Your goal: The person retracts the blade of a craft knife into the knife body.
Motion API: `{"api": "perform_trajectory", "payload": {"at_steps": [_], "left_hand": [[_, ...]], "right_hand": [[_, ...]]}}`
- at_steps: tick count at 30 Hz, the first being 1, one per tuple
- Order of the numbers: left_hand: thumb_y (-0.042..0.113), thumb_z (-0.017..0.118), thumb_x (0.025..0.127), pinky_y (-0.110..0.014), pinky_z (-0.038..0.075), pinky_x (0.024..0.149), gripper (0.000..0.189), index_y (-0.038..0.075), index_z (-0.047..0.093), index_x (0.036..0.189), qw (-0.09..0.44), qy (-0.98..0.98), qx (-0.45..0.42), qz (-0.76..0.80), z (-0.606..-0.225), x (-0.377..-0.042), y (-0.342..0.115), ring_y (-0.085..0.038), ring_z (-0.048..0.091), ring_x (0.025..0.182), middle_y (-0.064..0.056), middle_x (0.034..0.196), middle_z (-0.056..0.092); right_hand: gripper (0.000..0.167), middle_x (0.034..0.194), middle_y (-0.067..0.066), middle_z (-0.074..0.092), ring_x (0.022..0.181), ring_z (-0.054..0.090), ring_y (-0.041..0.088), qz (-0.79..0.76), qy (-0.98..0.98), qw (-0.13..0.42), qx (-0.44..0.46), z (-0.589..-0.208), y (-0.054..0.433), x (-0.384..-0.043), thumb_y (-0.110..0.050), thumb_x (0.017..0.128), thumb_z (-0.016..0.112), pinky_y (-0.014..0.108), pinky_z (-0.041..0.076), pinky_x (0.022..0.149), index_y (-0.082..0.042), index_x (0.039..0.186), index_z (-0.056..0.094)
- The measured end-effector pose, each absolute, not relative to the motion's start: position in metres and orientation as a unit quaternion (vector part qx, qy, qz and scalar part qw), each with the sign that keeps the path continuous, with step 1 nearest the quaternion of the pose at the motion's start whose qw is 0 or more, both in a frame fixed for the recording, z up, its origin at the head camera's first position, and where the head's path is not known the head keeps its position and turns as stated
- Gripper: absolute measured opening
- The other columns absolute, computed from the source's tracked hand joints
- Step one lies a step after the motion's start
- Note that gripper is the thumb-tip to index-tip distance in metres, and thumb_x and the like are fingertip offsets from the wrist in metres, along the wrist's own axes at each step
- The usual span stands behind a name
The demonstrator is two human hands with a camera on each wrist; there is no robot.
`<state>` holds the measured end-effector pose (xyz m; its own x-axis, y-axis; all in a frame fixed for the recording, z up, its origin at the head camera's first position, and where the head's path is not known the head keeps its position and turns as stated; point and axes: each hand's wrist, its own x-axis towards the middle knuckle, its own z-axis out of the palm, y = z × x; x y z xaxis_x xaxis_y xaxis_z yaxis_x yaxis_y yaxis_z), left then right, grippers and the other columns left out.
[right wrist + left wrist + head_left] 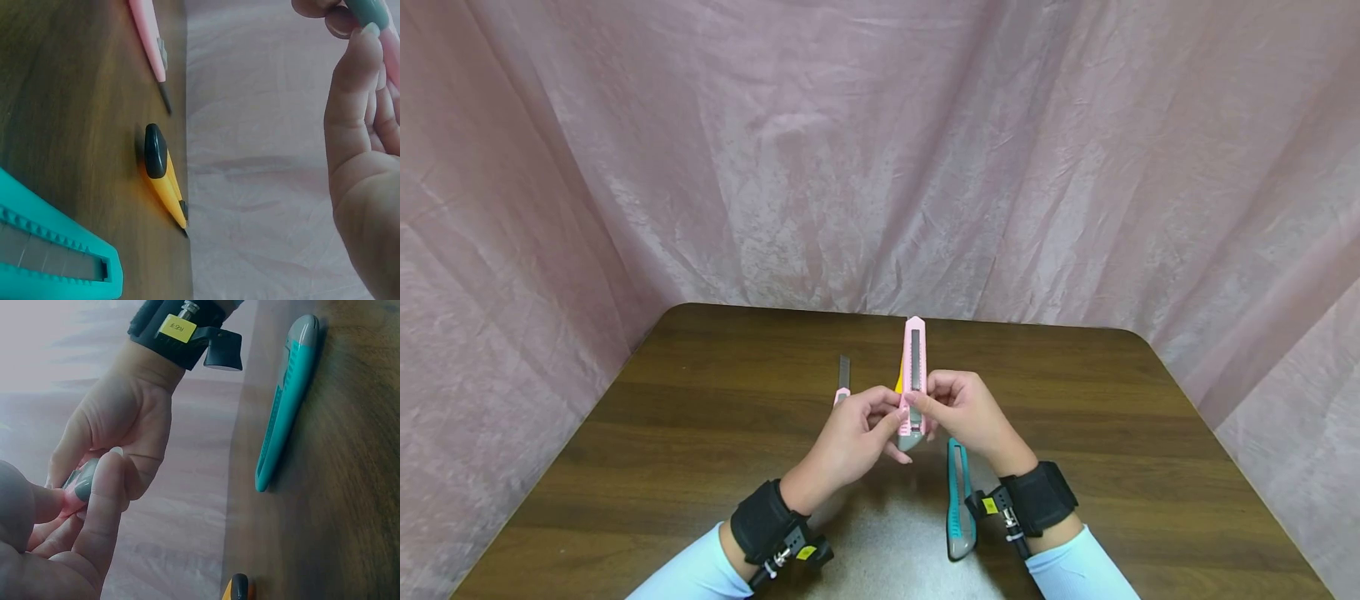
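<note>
Both hands hold a pink box cutter (914, 358) upright above the table, its narrow tip pointing away and its grey end cap (87, 481) toward me. My left hand (850, 442) pinches its lower left side between thumb and fingers. From the right, my right hand (973, 417) grips the same cutter, with the thumb laid across its front near the slider. No blade sticks out at its tip in the head view. Fingers hide part of the cutter's lower body in the wrist views.
A teal box cutter (955, 500) lies on the wooden table (1075, 500) near my right wrist. Farther back are a yellow box cutter (164, 187) with a black end and a second pink box cutter (148, 31) with its blade out. A pink curtain (865, 167) hangs behind the table.
</note>
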<state>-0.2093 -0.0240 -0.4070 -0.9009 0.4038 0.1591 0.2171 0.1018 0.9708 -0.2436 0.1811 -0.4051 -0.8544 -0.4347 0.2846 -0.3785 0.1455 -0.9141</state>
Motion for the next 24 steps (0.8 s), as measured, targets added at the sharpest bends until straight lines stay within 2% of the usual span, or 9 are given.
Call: {"api": "perform_trajectory", "payload": {"at_steps": [5,10,14,19,22,24], "left_hand": [[0.01,0.061,0.103,-0.037,0.067,0.062,0.02,0.002,0.065,0.122,0.065,0.738,0.217,0.636,-0.4071,-0.2106,-0.0247,-0.027,0.075,0.075,-0.018,0.107,0.073],[0.009,0.062,0.103,-0.041,0.067,0.063,0.02,0.002,0.066,0.121,0.061,0.738,0.215,0.637,-0.4073,-0.2113,-0.0253,-0.028,0.075,0.076,-0.017,0.106,0.073],[0.009,0.064,0.102,-0.038,0.067,0.061,0.021,0.003,0.067,0.121,0.063,0.737,0.217,0.637,-0.4073,-0.2111,-0.0249,-0.025,0.075,0.075,-0.017,0.105,0.073],[0.009,0.063,0.102,-0.036,0.067,0.062,0.022,0.002,0.066,0.123,0.067,0.737,0.215,0.638,-0.4081,-0.2118,-0.0247,-0.02,0.074,0.075,-0.017,0.106,0.073],[0.009,0.065,0.101,-0.041,0.067,0.064,0.025,0.001,0.065,0.124,0.072,0.739,0.214,0.635,-0.4083,-0.2119,-0.0247,-0.025,0.075,0.077,-0.017,0.105,0.072],[0.01,0.07,0.098,-0.042,0.067,0.066,0.039,0.001,0.059,0.134,0.072,0.745,0.213,0.627,-0.4092,-0.2109,-0.0248,-0.024,0.074,0.079,-0.016,0.105,0.071]], "right_hand": [[0.015,0.066,0.009,0.063,0.052,0.058,0.009,-0.599,0.749,0.018,-0.281,-0.4062,0.1814,-0.243,-0.009,0.097,0.071,0.028,0.057,0.047,0.0,0.087,0.067],[0.015,0.066,0.009,0.065,0.05,0.06,0.017,-0.606,0.747,0.028,-0.273,-0.4059,0.181,-0.2432,-0.011,0.098,0.07,0.031,0.059,0.047,0.001,0.089,0.068],[0.018,0.064,0.008,0.064,0.048,0.059,0.022,-0.608,0.749,0.047,-0.26,-0.4044,0.182,-0.2431,-0.013,0.099,0.07,0.032,0.059,0.045,0.001,0.088,0.068],[0.018,0.065,0.008,0.063,0.05,0.058,0.018,-0.61,0.742,0.057,-0.273,-0.4047,0.1832,-0.2444,-0.012,0.098,0.07,0.03,0.058,0.046,0.002,0.088,0.066],[0.018,0.067,0.009,0.064,0.052,0.058,0.014,-0.61,0.739,0.059,-0.279,-0.4067,0.1835,-0.2455,-0.012,0.098,0.071,0.028,0.058,0.048,0.002,0.088,0.064],[0.017,0.068,0.011,0.063,0.053,0.058,0.011,-0.607,0.743,0.053,-0.276,-0.4092,0.1823,-0.2453,-0.011,0.097,0.072,0.029,0.059,0.048,0.002,0.089,0.064]]}}
